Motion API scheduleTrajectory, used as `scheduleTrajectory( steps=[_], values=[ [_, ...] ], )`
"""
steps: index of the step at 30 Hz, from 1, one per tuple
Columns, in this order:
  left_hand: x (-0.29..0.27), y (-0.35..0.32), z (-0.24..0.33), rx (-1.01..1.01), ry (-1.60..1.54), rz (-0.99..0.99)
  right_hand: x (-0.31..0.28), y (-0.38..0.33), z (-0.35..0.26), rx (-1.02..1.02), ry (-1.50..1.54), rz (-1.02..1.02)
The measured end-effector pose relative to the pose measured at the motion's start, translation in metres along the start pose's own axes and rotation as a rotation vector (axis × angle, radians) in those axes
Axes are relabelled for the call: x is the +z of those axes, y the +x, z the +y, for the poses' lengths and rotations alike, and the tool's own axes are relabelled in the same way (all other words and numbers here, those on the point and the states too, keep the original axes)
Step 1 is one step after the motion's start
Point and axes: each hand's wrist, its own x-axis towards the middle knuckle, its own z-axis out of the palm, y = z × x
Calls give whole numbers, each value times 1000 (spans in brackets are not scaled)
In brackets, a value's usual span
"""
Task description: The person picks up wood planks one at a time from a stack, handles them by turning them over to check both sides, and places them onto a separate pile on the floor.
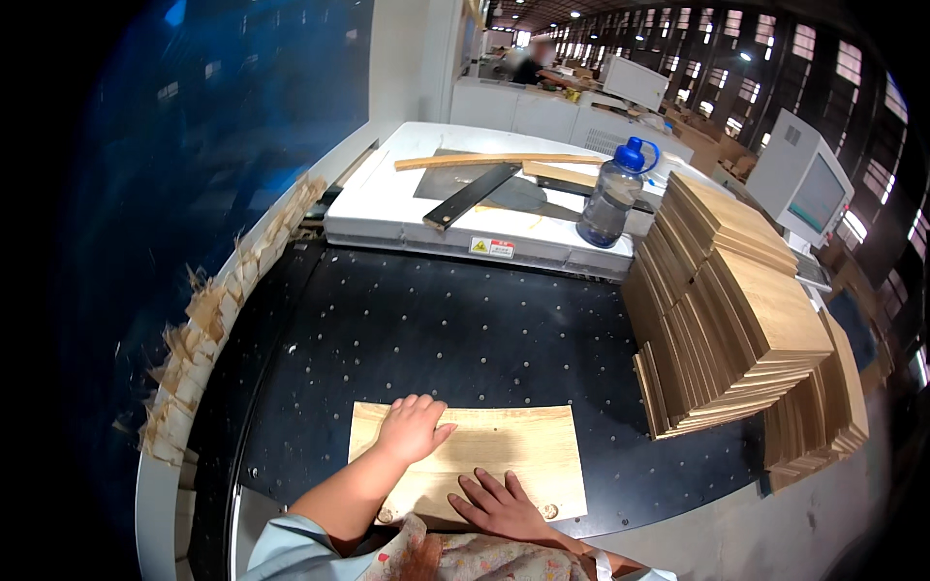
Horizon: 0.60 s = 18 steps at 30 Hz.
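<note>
Well, wooden board (484,447): lies flat at six o'clock on the black table (436,329), beneath both hands; looks stiff and fairly light.
Left hand (415,428): rests at the board's eleven o'clock, fingers reaching the far edge; hard to say whether gripping.
Right hand (502,504): spread palm-down toward five o'clock, clasping nothing.
Smooth face: likely to slide under flat palms.
Side edges: best held at three and nine o'clock.
Corners: probably apt to chip if knocked.

Through one head-worn fisheye, we look down and forward, close above a flat, black, white-dotted table (436,334).
</note>
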Motion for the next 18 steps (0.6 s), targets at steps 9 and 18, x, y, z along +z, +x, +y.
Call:
scheduleTrajectory(
  steps=[9, 18],
  values=[
    [9, -4, -1, -23, -28, 75, 5, -3, -5, -20, -105, -28],
    [5, -4, -2, -5, -85, 154, -11, 2, -8, 25, -1, -80]
  ],
)
